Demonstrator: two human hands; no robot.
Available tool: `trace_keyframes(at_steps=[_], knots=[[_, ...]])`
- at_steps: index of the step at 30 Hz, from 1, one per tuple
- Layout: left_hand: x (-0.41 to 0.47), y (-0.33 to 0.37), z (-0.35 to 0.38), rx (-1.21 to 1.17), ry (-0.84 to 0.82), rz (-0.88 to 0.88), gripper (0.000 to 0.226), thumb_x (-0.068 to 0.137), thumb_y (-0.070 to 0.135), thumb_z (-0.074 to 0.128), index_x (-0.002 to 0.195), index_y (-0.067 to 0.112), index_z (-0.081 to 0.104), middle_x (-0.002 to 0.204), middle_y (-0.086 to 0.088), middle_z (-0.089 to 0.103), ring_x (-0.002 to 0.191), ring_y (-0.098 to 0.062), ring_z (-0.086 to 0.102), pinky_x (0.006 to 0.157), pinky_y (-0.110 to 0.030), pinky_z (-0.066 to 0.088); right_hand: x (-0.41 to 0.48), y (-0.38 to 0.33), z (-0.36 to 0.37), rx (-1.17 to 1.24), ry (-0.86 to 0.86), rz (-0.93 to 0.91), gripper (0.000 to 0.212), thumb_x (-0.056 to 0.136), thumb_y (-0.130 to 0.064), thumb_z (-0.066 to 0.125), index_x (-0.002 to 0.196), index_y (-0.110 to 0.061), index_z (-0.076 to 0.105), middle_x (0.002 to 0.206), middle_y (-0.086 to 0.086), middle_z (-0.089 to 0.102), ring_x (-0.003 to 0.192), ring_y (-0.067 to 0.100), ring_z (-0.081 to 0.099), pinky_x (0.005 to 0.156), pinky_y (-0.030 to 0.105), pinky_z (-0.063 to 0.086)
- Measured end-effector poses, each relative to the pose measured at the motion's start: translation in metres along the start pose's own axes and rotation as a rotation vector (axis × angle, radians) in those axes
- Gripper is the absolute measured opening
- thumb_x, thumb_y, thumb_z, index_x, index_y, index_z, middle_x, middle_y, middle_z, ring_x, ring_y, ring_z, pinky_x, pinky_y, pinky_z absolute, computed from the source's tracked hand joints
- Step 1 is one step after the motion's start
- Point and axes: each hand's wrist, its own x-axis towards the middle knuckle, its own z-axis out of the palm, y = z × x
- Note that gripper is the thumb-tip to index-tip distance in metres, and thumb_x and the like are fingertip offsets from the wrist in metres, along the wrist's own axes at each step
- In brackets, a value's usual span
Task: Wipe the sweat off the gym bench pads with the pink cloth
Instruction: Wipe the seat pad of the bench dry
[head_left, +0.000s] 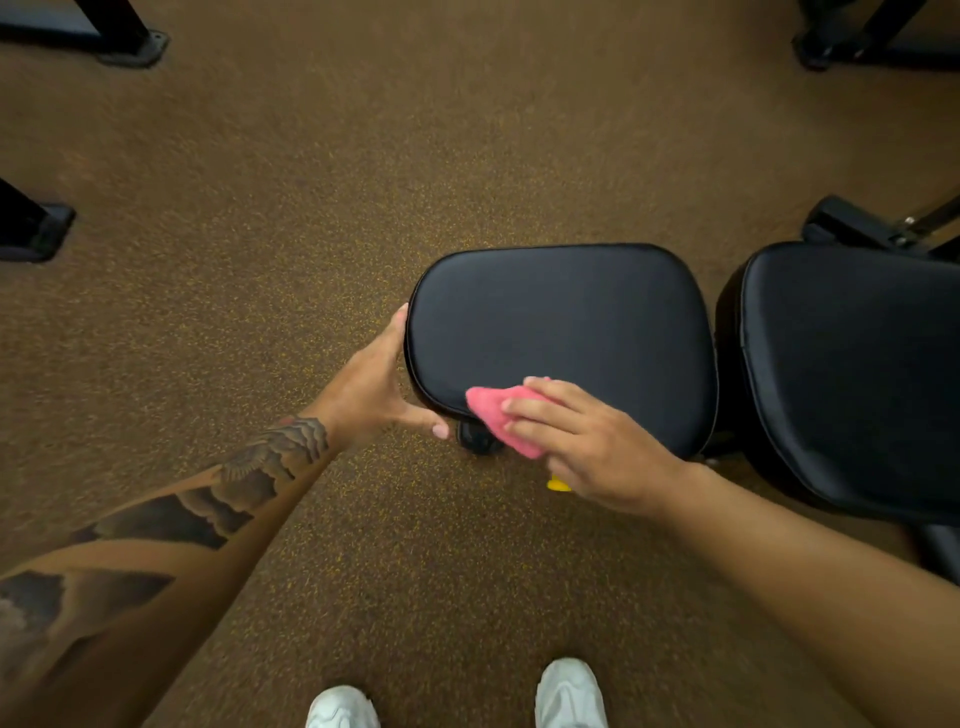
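Observation:
A black padded seat pad (561, 332) sits in the middle of the view, with a longer black back pad (852, 374) to its right. The pink cloth (501, 415) lies crumpled on the seat pad's near left edge, pressed down under my right hand (582, 441). My left hand (379, 384) grips the seat pad's left corner, fingers at the side and thumb under the near rim. Part of the cloth is hidden beneath my right fingers.
Brown speckled rubber floor (311, 208) surrounds the bench. Black machine feet stand at far left (36, 228), top left (135, 44) and top right (852, 47). A yellow knob (558, 485) and a black knob (478, 439) show under the seat. My white shoes (571, 696) are at the bottom.

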Motion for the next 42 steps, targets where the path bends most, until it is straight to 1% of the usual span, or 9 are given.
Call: trace_keyframes(at_steps=[6,9,15,20,25,29,34,38,42], knots=[[0.000,-0.003,-0.002,0.039,-0.019,-0.020,0.152,0.036,0.065,0.092,0.155,0.031,0.005,0.156,0.010,0.032,0.144,-0.005,0.027,0.119,-0.039,0.026,0.062,0.000,-0.002,0.067,0.190,0.344,0.047,0.086,-0.019,0.040,0.125,-0.005,0.061,0.134,0.011,0.057,0.130,0.039,0.045,0.108,0.051,0.037],[-0.002,0.002,0.001,0.014,0.001,0.025,0.136,0.043,0.055,0.094,0.153,0.032,0.017,0.146,0.021,0.042,0.133,0.011,0.036,0.113,-0.020,0.031,0.087,-0.032,0.012,0.097,0.186,0.350,0.052,0.084,-0.020,0.036,0.129,-0.006,0.058,0.138,0.011,0.054,0.133,0.039,0.041,0.112,0.051,0.031],[-0.002,0.012,-0.002,-0.040,-0.006,0.069,0.124,0.050,0.047,0.094,0.149,0.045,0.018,0.141,0.024,0.047,0.133,0.005,0.040,0.112,-0.029,0.033,-0.019,-0.028,0.018,0.018,0.129,0.267,0.052,0.084,-0.008,0.053,0.136,-0.007,0.053,0.145,0.008,0.048,0.140,0.033,0.035,0.115,0.048,0.029],[-0.002,0.011,-0.003,-0.024,-0.019,0.051,0.124,0.051,0.053,0.092,0.147,0.051,0.013,0.142,0.030,0.040,0.137,0.005,0.034,0.116,-0.032,0.028,-0.067,0.030,-0.013,0.109,0.241,0.687,0.055,0.087,-0.019,0.037,0.140,-0.009,0.049,0.148,0.007,0.044,0.143,0.026,0.030,0.116,0.048,0.028],[-0.002,0.013,-0.001,0.009,0.001,0.053,0.125,0.048,0.058,0.090,0.142,0.061,0.007,0.141,0.035,0.037,0.137,0.008,0.032,0.114,-0.026,0.026,0.017,0.067,-0.016,0.073,0.357,0.883,0.053,0.083,-0.014,0.039,0.133,-0.004,0.053,0.145,0.012,0.046,0.137,0.040,0.034,0.116,0.047,0.025],[-0.003,0.017,0.000,0.022,0.010,0.053,0.123,0.049,0.053,0.091,0.139,0.062,0.008,0.135,0.041,0.035,0.134,0.013,0.032,0.111,-0.020,0.027,0.068,0.034,0.002,0.115,0.339,0.616,0.053,0.078,-0.008,0.038,0.126,0.002,0.058,0.137,0.019,0.053,0.129,0.048,0.042,0.110,0.056,0.032],[-0.002,0.017,-0.003,0.021,-0.001,0.044,0.126,0.050,0.053,0.092,0.150,0.046,0.015,0.143,0.026,0.044,0.135,0.005,0.037,0.113,-0.032,0.033,-0.007,-0.003,0.001,0.104,0.081,0.254,0.054,0.085,-0.009,0.048,0.139,-0.008,0.049,0.148,0.006,0.043,0.142,0.029,0.029,0.119,0.039,0.022],[-0.003,0.017,-0.004,0.004,-0.002,0.048,0.129,0.051,0.052,0.092,0.151,0.045,0.012,0.147,0.025,0.039,0.138,0.004,0.033,0.116,-0.035,0.029,-0.059,0.038,-0.015,0.149,0.181,0.617,0.057,0.086,-0.020,0.036,0.142,-0.011,0.046,0.151,0.003,0.039,0.145,0.020,0.023,0.119,0.042,0.023],[-0.003,0.015,-0.002,0.014,0.005,0.045,0.132,0.050,0.055,0.091,0.152,0.044,0.008,0.148,0.027,0.036,0.139,0.007,0.028,0.117,-0.030,0.026,-0.013,0.095,-0.026,0.081,0.349,0.888,0.052,0.090,-0.019,0.038,0.140,-0.008,0.047,0.150,0.011,0.040,0.140,0.035,0.029,0.118,0.041,0.019]])
